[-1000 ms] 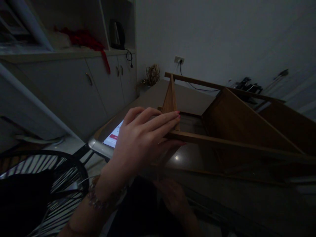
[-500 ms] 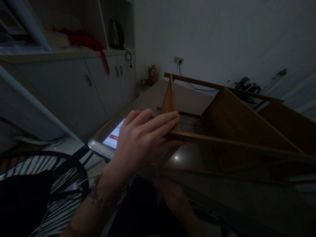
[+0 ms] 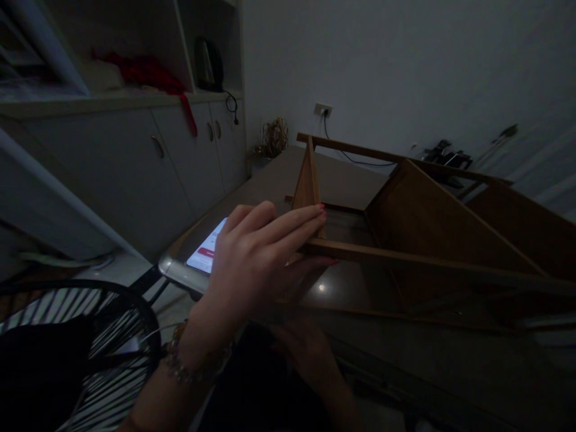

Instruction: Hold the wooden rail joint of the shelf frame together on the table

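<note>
My left hand [image 3: 256, 255] is closed around the near left corner of a brown wooden shelf unit [image 3: 405, 258] lying on its side. Its fingers lie over the end board, and the thumb is below the long front rail. My right hand [image 3: 310, 357] is low in shadow by my dark-clothed lap, under the table's near edge. Its fingers look loosely stretched out, with nothing visible in them. A phone [image 3: 204, 252] with a lit screen lies beside my left wrist, partly covered by the hand.
The shelf unit rests on a grey-brown table [image 3: 274, 174]. A black corded chair [image 3: 121, 300] stands at the left. Behind are white cabinets [image 3: 180, 156], with a kettle [image 3: 208, 65] and red cloth [image 3: 144, 72] above. A cord [image 3: 346, 157] runs from the wall socket [image 3: 323, 110].
My left hand keeps its grip on the shelf corner. My right hand has shifted slightly up and left. The whole view has moved a little.
</note>
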Motion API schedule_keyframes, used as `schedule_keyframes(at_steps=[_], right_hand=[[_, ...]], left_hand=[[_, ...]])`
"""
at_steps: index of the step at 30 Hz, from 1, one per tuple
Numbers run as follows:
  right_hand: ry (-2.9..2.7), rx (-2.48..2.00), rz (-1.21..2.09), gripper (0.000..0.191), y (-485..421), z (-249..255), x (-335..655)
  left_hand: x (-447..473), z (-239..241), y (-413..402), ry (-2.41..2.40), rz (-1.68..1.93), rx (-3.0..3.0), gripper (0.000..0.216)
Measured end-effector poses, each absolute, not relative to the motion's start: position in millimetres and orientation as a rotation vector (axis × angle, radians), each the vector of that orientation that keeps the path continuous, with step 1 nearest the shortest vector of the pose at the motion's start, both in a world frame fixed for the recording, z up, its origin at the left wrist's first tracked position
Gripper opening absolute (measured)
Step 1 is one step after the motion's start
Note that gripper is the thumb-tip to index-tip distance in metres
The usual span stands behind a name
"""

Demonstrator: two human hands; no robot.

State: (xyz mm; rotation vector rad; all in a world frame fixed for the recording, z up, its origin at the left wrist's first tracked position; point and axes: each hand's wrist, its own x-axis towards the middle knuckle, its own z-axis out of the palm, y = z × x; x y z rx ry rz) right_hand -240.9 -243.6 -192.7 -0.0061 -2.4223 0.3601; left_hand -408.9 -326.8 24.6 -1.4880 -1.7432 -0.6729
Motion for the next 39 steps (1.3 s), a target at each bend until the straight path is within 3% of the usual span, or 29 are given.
schedule_keyframes(at_steps=[12,24,39], right_hand=[[-2.326,0.015,0.327,0.014,-248,-192,-250],[-2.272,-0.012,0.364,0.039,-248,-189,-247],[-2.183,-0.035,0.301,0.026,-246,-199,-237]], left_hand=[[-410,22,-326,-1.746,-0.686,-1.483,0.034],[-409,23,-326,-1.744,-0.684,-1.476,0.033],[-409,23,-326,-1.725,-0.695,-1.477,0.033]])
